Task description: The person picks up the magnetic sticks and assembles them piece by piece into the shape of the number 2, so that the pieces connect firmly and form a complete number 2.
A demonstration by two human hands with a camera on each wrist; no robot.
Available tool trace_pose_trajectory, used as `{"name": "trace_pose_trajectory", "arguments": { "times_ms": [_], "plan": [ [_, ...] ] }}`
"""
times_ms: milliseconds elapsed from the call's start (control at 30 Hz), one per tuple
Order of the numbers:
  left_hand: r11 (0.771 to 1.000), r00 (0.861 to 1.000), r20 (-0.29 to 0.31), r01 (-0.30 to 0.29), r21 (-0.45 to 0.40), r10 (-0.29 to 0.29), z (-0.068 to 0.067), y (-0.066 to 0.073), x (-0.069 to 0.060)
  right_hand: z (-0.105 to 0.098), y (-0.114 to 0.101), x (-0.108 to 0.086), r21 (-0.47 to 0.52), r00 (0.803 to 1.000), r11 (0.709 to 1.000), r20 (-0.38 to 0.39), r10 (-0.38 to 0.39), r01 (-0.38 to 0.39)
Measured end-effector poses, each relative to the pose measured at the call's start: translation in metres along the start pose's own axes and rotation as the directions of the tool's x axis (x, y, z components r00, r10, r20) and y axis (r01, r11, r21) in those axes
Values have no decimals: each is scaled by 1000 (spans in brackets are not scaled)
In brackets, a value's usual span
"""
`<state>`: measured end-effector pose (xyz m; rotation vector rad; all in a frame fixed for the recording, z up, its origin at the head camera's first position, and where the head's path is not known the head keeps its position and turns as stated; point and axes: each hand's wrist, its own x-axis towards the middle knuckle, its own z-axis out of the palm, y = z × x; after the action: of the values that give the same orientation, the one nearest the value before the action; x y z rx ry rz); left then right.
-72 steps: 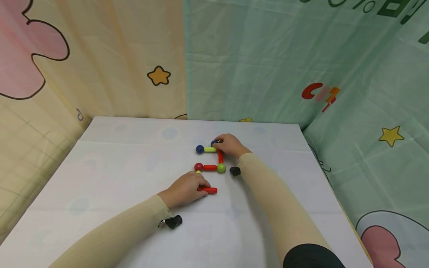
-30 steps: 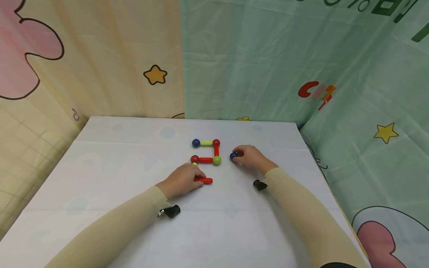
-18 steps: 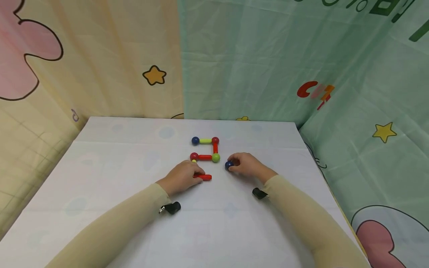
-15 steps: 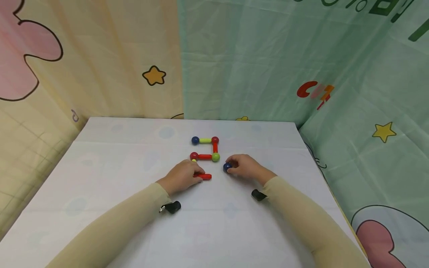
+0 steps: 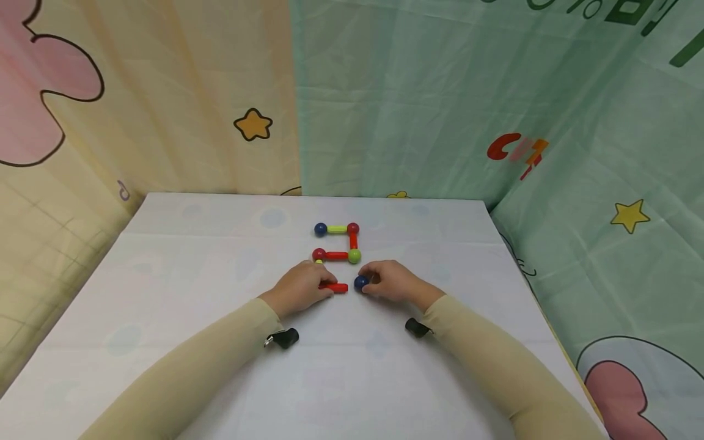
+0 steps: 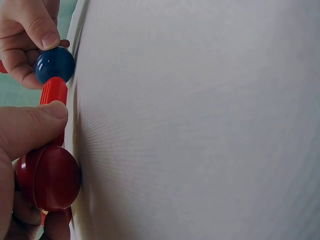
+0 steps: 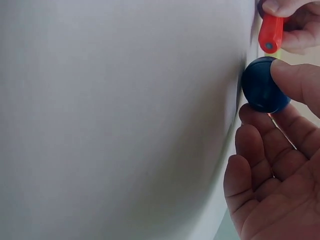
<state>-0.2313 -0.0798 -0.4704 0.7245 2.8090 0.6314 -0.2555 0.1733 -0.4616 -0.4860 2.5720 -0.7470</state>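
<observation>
My left hand (image 5: 299,287) pinches a red magnetic rod (image 5: 341,288) lying on the table. A dark red ball (image 6: 55,177) sits at the rod's near end in the left wrist view, beside the fingers; the left hand hides it in the head view. My right hand (image 5: 396,284) holds a blue magnetic ball (image 5: 360,283) between thumb and fingers, close to the rod's free end. A narrow gap separates ball and rod in the head view. In the right wrist view, the rod's end face (image 7: 269,46) shows a small metal dot.
Beyond the hands lies a joined zigzag: a blue ball (image 5: 321,230), yellow-green rod (image 5: 337,230), red ball (image 5: 352,228), red rod (image 5: 353,242), green ball (image 5: 354,256), another red rod (image 5: 337,256) and red ball (image 5: 319,255). A yellow-green piece (image 5: 319,262) is partly hidden by my left hand.
My right hand has come away from the zigzag's far right corner with the blue ball, then moved nearer and leftward to the rod's end. The left hand keeps its hold on the rod.
</observation>
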Motion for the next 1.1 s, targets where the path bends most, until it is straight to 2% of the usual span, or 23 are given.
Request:
{"name": "trace_pose_trajectory", "arguments": {
  "times_ms": [200, 467, 1100],
  "plan": [
    [1000, 1000, 0, 6, 6, -6, 0, 1, 1, 4, -2, 0, -1, 1000, 1000, 8, 0, 0],
    [1000, 1000, -9, 8, -9, -8, 2, 2, 2, 9, -3, 1, -7, 999, 999, -2, -43, 43],
    [1000, 1000, -15, -1, -12, 1, 0, 4, 1, 7, -8, -4, 14, 999, 999, -3, -41, 41]
  ]
}}
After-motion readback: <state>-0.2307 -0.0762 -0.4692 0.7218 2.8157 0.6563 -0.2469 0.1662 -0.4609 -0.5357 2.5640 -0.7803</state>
